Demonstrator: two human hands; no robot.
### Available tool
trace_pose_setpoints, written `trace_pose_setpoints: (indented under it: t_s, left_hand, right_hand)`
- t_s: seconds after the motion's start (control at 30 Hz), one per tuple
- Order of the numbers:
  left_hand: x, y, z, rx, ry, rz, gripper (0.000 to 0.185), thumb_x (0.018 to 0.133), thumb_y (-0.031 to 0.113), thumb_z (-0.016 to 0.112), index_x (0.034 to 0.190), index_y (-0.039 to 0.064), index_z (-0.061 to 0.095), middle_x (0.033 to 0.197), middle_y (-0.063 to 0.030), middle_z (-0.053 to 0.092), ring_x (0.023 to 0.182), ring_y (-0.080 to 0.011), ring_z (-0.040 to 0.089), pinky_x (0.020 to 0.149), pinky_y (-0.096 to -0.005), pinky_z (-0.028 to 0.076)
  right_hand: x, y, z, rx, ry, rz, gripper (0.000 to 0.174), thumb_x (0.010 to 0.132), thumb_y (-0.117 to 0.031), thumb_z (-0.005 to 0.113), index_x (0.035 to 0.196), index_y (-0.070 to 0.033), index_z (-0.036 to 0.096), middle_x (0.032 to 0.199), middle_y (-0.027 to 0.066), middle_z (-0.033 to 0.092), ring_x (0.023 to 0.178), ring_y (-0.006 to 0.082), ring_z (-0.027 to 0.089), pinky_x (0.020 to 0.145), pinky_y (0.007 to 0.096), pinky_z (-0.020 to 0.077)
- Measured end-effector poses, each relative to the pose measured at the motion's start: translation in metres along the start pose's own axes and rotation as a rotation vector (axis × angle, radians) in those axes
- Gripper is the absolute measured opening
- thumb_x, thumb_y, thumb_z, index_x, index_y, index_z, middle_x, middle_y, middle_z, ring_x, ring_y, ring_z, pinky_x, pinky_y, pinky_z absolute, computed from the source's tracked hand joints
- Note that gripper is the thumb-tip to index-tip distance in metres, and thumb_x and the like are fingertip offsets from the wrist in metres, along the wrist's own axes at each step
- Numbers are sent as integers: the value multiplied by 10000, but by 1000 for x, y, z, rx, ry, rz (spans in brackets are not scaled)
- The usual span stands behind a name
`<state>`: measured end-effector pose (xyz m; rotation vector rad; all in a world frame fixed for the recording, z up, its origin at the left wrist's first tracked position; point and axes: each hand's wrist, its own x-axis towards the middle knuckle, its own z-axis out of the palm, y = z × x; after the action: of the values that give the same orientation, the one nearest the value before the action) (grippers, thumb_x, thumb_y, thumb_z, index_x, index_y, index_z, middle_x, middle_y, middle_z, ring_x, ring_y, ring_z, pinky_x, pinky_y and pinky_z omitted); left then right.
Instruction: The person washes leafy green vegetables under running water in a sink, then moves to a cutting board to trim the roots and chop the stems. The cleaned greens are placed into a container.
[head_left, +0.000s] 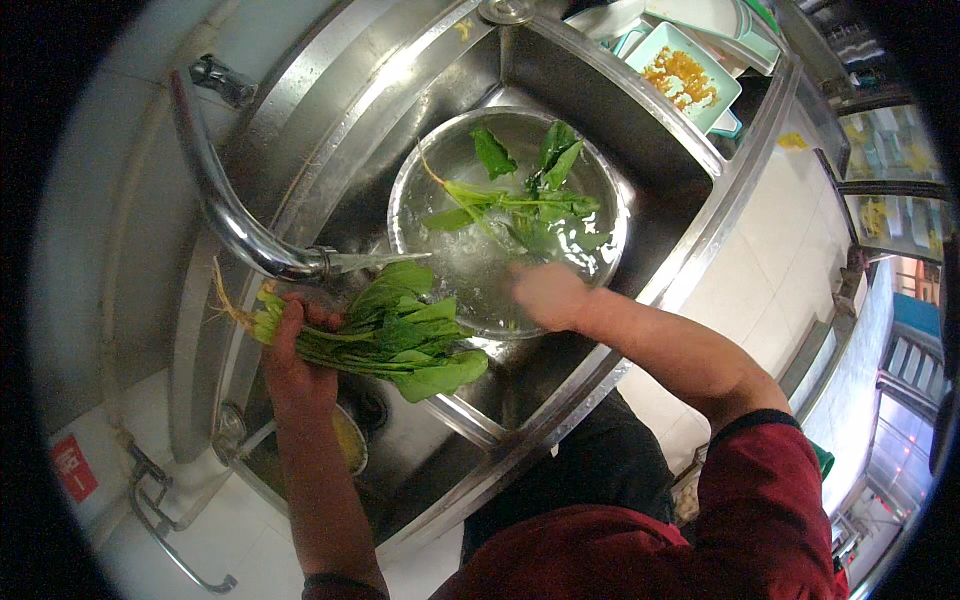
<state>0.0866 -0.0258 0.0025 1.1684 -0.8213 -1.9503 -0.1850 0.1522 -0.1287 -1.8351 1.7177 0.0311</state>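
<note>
My left hand (304, 349) grips a bunch of leafy greens, spinach by the look of it (397, 337), near the roots, with the leaves pointing right. The bunch is beside the round metal basin (397, 187), its leaf tips over the near rim. Water (375, 260) streams from the curved chrome faucet (244, 240) into the basin. Loose spinach (517, 199) with a root floats in the water there. My right hand (551, 296) is blurred at the basin's near right side, fingertips at the water; whether it holds anything is hard to see.
The basin stands in a steel sink compartment (652, 180). Beyond the divider, pale trays (724, 120) are stacked, one with orange scraps (681, 77). A bowl (352, 442) sits in the nearer compartment, partly behind my left forearm. Another faucet (161, 525) is at lower left.
</note>
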Motion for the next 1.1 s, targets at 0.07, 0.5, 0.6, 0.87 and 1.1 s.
trace_pose_setpoints:
  t_s: [0.07,0.5,0.6,0.87,1.1]
  left_hand:
    - [-2,1,2,17,43,-18,127,960,166,600,1042,70,597,849,-57,625,810,-205,627,795,-363,522]
    - [-1,-6,43,1107,-404,587,159,895,149,688,981,26,637,908,-80,673,864,-189,652,827,-333,511]
    - [-2,-25,71,599,-246,-57,175,871,143,704,993,25,664,910,-56,676,874,-165,640,846,-321,495]
    - [7,-42,75,233,-273,-178,321,923,170,642,1214,45,597,1131,-40,628,1051,-164,578,934,-330,446]
    - [-1,-62,60,217,-168,-140,469,963,184,605,1381,52,439,1296,-87,541,1188,-213,522,1034,-371,404]
  right_hand:
    - [6,-4,13,-103,-34,-73,281,768,-107,601,1032,-46,680,1094,191,632,884,387,685,746,470,568]
    - [-29,-31,-121,423,371,-71,161,768,-133,637,903,-65,692,839,196,669,821,397,661,732,492,531]
    - [-23,-55,-141,600,472,-210,183,787,-39,632,961,-31,688,893,204,658,852,402,638,783,441,525]
    - [3,-80,-143,670,684,-43,259,828,-120,612,1033,-34,478,733,246,628,722,456,632,642,535,507]
    - [21,-110,-99,853,643,50,439,886,-122,558,1275,-22,382,836,281,643,765,486,629,677,567,507]
